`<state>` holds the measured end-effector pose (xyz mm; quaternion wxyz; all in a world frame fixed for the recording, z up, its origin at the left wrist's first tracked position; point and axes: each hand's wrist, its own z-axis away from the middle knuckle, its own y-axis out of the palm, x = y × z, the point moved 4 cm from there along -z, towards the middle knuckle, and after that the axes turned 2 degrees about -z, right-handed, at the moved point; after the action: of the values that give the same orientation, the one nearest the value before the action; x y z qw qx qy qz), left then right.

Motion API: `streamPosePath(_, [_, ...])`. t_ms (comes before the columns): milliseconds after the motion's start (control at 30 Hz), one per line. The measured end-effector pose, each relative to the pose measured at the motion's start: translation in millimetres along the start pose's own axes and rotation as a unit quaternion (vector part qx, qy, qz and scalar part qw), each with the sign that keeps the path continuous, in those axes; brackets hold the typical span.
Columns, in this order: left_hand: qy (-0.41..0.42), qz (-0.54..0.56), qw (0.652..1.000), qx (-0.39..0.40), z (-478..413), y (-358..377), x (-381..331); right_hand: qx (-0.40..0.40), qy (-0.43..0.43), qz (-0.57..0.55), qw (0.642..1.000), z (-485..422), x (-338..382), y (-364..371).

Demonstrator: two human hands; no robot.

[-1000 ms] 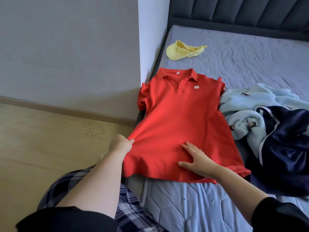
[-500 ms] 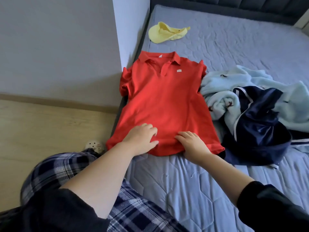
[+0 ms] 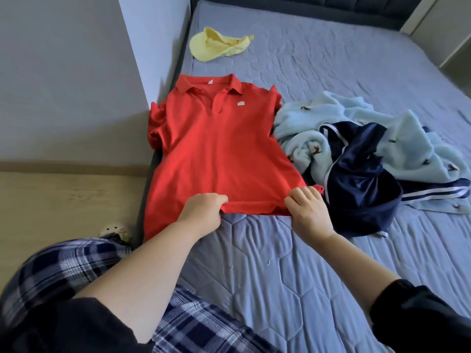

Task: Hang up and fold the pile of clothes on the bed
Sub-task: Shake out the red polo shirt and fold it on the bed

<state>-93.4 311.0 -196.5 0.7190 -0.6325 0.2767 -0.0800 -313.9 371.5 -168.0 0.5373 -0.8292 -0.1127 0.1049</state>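
Your left hand (image 3: pixel 204 210) and right hand (image 3: pixel 307 210) each curl their fingers round the near hem of the red polo shirt (image 3: pixel 219 149), which lies face up along the left edge of the bed (image 3: pixel 280 276), so keep both grips level and the hem taut between them. The near left corner hangs off the mattress side, so you probably want to draw it in before carrying the hem squarely toward the collar. Keep the fold clear of the light blue fleece (image 3: pixel 395 138) and navy garment (image 3: pixel 362 184) against the shirt's right side, and of the yellow cloth (image 3: pixel 219 43) beyond the collar.
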Motion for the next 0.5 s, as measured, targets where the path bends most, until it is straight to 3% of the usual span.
streamPosePath(33, [0.001, 0.017, 1.000, -0.003, -0.3, -2.4, 4.5, 0.005, -0.012, 0.008, 1.000, -0.5, 1.1, -3.7])
streamPosePath(67, [0.004, 0.020, 1.000, 0.011, 0.7, -2.4, 8.4, 0.062, -0.019, 0.023, 0.998, 0.7, 0.2, -0.6])
streamPosePath(100, [0.010, 0.013, 0.999, 0.046, 2.5, 0.4, 11.0, 0.180, -0.015, 0.048, 0.982, 4.3, -2.2, 6.9])
streamPosePath(167, [0.023, -0.017, 0.990, 0.135, 8.1, 12.3, 12.7, 0.416, 0.040, 0.078, 0.905, 22.7, -11.5, 23.0])
streamPosePath(200, [0.031, -0.031, 0.986, 0.161, 10.5, 17.9, 11.3, 0.478, 0.070, 0.077, 0.872, 31.3, -18.4, 28.3])
streamPosePath(267, [0.049, -0.051, 0.984, 0.161, 11.7, 22.4, 5.6, 0.484, 0.107, 0.041, 0.868, 37.0, -26.2, 28.7])
streamPosePath(400, [0.083, -0.104, 0.982, 0.135, 13.4, 24.0, -2.4, 0.331, 0.052, 0.088, 0.938, 37.9, -38.7, 29.8])
streamPosePath(500, [0.063, -0.088, 0.988, 0.111, 14.2, 21.9, -1.2, 0.302, 0.194, -0.064, 0.931, 38.3, -50.4, 32.0])
